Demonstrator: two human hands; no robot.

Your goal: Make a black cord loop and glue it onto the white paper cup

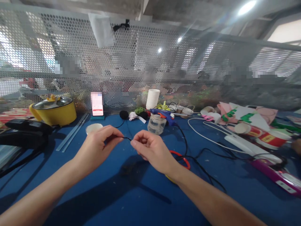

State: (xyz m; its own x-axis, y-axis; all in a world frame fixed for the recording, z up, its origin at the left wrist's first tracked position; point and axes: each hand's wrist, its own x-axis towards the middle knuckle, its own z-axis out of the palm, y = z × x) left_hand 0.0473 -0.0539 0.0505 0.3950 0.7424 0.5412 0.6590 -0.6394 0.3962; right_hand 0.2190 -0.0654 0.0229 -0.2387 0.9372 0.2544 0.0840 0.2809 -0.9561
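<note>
Between my two hands runs a short piece of thin black cord [127, 138], held above the blue table. My left hand [103, 139] pinches one end of it between thumb and fingers. The other end sits in the pinch of my right hand [149, 146], whose remaining fingers are curled in. Just behind my left hand stands a white cup or bowl [94, 127], partly covered by it. A clear plastic jar [156, 124] is behind my right hand, with a blue and orange glue gun [164, 113] resting on it.
At the left are a yellow electric pot [55, 111], clear sticks [72, 133] and a black stand [23, 136]. A lit phone [97, 105] stands near the perforated screen. Black yarn balls [124, 115], a white roll [153, 99], cables, paper cups [274, 138] and power strips [277, 175] lie around.
</note>
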